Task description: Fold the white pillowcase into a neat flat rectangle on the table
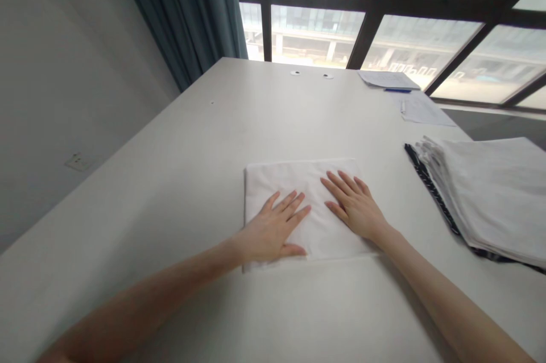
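A white folded cloth [328, 238] lies flat on the white table, its shape roughly rectangular with faint creases. My left hand [273, 228] rests palm down on its left half, fingers spread. On the right half, my right hand [354, 203] lies flat too, its fingers stretched toward the far edge. Neither hand grips the fabric. The parts of the cloth beneath both palms are hidden.
At the right stands a stack of white cloths [499, 192] with a dark patterned cloth [435, 192] under it. Papers [388, 79] and a blue pen [397, 90] lie at the far right. A blue curtain [200, 10] hangs beyond the table [170, 181].
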Motion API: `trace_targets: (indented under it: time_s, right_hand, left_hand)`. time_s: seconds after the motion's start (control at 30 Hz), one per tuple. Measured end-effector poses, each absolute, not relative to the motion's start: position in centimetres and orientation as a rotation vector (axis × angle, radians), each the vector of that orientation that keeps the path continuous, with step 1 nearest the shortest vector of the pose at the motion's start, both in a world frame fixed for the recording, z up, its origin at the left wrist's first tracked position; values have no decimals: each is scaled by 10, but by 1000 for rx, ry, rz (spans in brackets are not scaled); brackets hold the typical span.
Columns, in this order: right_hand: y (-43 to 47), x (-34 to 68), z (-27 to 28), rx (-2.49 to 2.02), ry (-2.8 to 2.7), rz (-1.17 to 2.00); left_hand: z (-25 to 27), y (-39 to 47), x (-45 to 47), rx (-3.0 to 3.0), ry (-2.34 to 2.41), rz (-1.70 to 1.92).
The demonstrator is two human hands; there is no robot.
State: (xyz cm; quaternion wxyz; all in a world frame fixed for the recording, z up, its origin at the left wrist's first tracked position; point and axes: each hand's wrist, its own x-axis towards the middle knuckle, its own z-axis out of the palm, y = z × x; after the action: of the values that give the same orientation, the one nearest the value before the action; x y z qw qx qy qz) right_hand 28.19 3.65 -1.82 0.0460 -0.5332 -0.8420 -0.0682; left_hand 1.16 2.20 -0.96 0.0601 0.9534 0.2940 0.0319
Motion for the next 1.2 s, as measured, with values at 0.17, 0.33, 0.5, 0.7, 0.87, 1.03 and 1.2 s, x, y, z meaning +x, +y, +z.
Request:
trace_targets:
  time_s: [0.17,0.33,0.5,0.7,0.87,1.03,1.2]
  right_hand:
    - [52,278,-15,-1645,-2487,-189]
    - [42,253,-16,-1566,-2478,-81]
    - [26,244,-21,-1490,-2594,-89]
    - [26,259,-19,-1445,-2693,-87]
    - [24,269,-19,-1437,-2688,-98]
    - [21,277,-18,-1430,-2682,-95]
    - [19,291,-20,-1435,-2674,-119]
  left_hand:
    - [-14,47,13,2868,906,63]
    - [-16,54,15,2890,922,91]
    - [-16,53,15,2890,918,72]
    - [-17,52,7,2923,890,95]
    - [-16,50,-3,2934,869,99]
    - [-14,44,-15,2921,870,74]
    - [-15,33,-31,2886,949,4]
